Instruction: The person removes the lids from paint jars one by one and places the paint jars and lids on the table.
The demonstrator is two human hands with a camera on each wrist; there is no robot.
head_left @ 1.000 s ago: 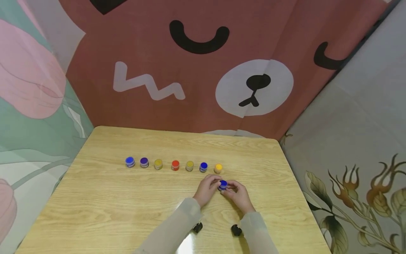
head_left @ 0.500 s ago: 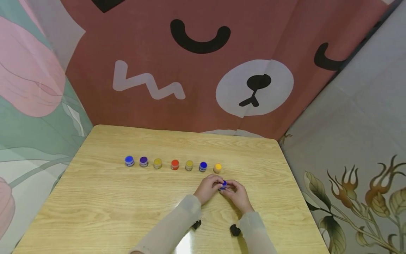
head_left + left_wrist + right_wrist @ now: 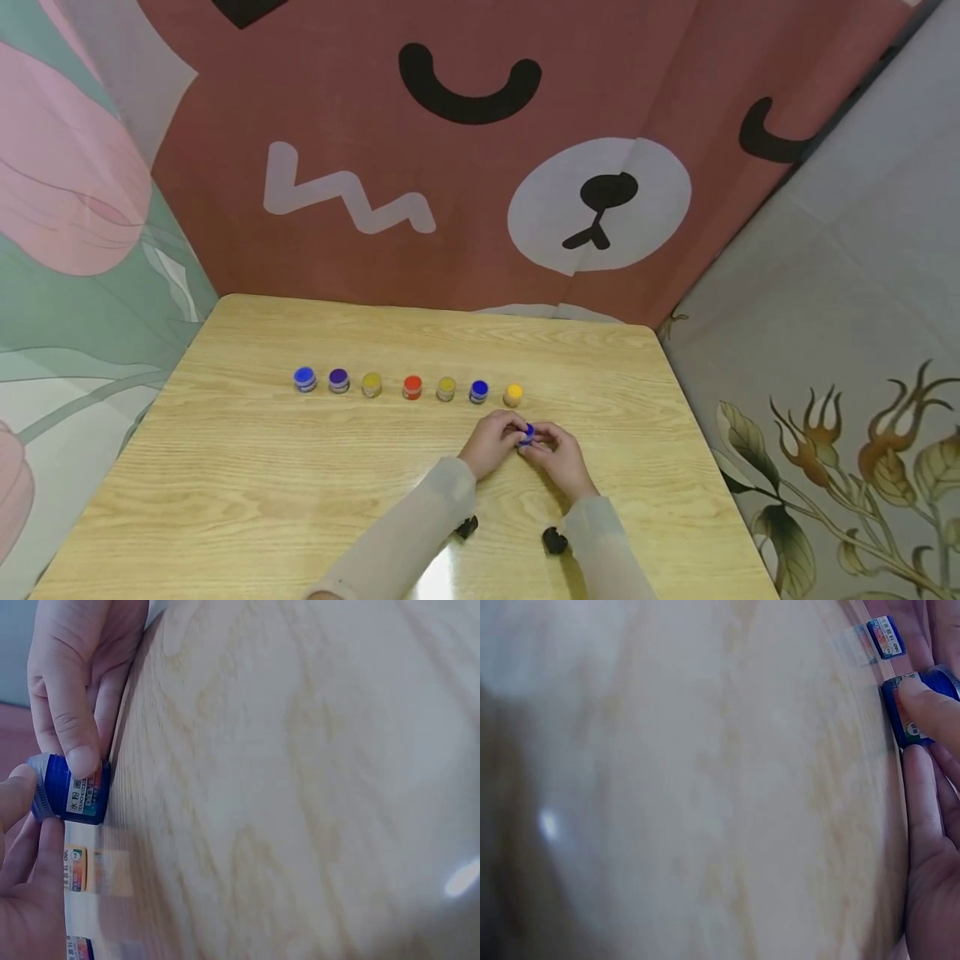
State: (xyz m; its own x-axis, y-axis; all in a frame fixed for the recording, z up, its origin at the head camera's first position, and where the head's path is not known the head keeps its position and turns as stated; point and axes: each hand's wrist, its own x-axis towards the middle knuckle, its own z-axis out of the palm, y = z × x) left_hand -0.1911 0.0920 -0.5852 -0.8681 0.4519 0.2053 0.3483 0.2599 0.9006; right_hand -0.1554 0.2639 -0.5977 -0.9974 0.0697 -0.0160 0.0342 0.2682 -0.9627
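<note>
A small blue paint jar (image 3: pixel 528 432) with a printed label is between both hands, just in front of the right end of a row of jars. My left hand (image 3: pixel 491 443) pinches its lid from the left, covering part of the top. With thumb and fingers, my right hand (image 3: pixel 566 465) grips the jar's body from the right. In the left wrist view the blue jar (image 3: pixel 56 786) stands with its base close to the tabletop; whether it touches cannot be told. The right thumb lies over the label of the jar (image 3: pixel 892 709) in the right wrist view.
Behind the hands runs a row of paint jars: orange-yellow (image 3: pixel 513 395), dark blue (image 3: pixel 478 392), yellow (image 3: pixel 446 389), red (image 3: pixel 412 387), another yellow (image 3: pixel 372 385), purple (image 3: pixel 339 382) and blue (image 3: pixel 304 380). Small black items (image 3: pixel 555 541) show by the wrists. A patterned curtain borders the wooden table (image 3: pixel 247 483).
My left fingers have shifted right over the jar's lid, so less of its blue top shows. My right hand keeps its hold. The row of jars stays as it was.
</note>
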